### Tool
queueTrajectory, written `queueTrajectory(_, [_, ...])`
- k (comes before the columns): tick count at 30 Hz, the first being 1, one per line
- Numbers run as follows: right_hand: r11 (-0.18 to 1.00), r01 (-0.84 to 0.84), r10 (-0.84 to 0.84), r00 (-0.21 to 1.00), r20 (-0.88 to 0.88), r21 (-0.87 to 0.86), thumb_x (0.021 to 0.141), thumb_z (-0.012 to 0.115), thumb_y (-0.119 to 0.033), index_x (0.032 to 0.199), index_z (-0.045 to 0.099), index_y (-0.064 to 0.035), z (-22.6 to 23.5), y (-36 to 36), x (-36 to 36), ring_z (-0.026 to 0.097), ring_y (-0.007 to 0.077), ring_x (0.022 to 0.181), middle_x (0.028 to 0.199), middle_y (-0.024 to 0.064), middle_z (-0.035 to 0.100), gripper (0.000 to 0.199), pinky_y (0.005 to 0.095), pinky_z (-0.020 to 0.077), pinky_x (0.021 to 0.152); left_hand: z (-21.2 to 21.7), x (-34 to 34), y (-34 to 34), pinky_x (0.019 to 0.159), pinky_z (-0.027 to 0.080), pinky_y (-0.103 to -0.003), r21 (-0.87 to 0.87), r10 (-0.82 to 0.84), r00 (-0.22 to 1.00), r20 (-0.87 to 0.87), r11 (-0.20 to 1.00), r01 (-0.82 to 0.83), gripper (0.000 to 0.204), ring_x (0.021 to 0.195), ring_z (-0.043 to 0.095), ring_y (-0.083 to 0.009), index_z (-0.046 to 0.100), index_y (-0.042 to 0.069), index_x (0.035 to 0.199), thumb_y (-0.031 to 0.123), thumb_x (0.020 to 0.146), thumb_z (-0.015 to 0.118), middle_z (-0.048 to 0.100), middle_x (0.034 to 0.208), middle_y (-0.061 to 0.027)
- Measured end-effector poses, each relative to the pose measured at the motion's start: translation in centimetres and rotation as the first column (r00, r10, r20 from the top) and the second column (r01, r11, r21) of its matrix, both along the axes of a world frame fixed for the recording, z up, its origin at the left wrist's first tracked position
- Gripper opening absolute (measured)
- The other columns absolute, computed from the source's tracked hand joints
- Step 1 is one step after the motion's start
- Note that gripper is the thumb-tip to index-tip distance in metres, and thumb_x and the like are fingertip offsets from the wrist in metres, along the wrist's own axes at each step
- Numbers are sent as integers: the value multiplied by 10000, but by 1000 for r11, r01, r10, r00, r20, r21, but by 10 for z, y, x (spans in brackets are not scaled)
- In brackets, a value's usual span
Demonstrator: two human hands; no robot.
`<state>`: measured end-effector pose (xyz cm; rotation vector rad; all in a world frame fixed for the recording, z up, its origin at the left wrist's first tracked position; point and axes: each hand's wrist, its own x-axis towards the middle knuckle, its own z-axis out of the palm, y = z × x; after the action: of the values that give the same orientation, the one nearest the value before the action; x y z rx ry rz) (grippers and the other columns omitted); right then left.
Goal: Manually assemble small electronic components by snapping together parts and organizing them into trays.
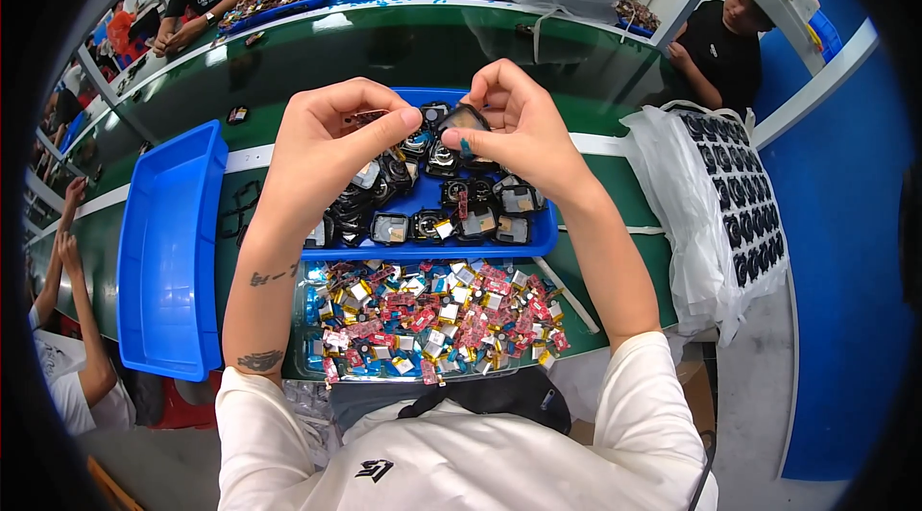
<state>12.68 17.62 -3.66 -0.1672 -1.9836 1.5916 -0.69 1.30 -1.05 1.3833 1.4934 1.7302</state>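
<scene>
Currently, over the blue tray (432,252), left hand (336,139) pinches a red board (368,116), length roughly sideways, while right hand (526,138), fingers curled in, grips a tilted black case (466,119) rightward of it, apart.

One blue tray (423,250): one bin (165,252) to its left, one clear tray (309,321) in front, two hands (357,127) (519,127) over it.

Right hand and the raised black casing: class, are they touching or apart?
Touching: the head view shows the right hand gripping the raised black casing, thumb over its edge.
</scene>
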Motion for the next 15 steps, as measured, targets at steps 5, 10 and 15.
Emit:
queueTrajectory(5, [999,-29,28,999,41,41,817,674,-91,1053,621,-24,9,-5,5,558,44,713,880,28,623,251,189,453,560,-4,4,2,676,464,-185,49,78,997,-8,996,-77,102,779,583,-61,677,-18,843,73,799,690,636,940,-59])
queueTrajectory(10, [985,-42,49,998,38,-167,830,649,-70,1090,598,0,13,-15,8,612,90,780,938,73,634,274,223,534,632,-6,14,6,669,463,-185,11,138,989,-48,990,-137,100,778,593,-73,692,-18,805,80,791,678,645,984,-89])
queueTrajectory(15, [987,-41,37,999,-30,-156,813,655,-27,1093,566,27,16,-28,9,630,127,839,931,91,626,298,269,569,702,-13,18,9,644,449,-196,41,259,964,-65,966,-257,101,768,586,-75,700,-5,796,92,779,679,657,1008,-95])
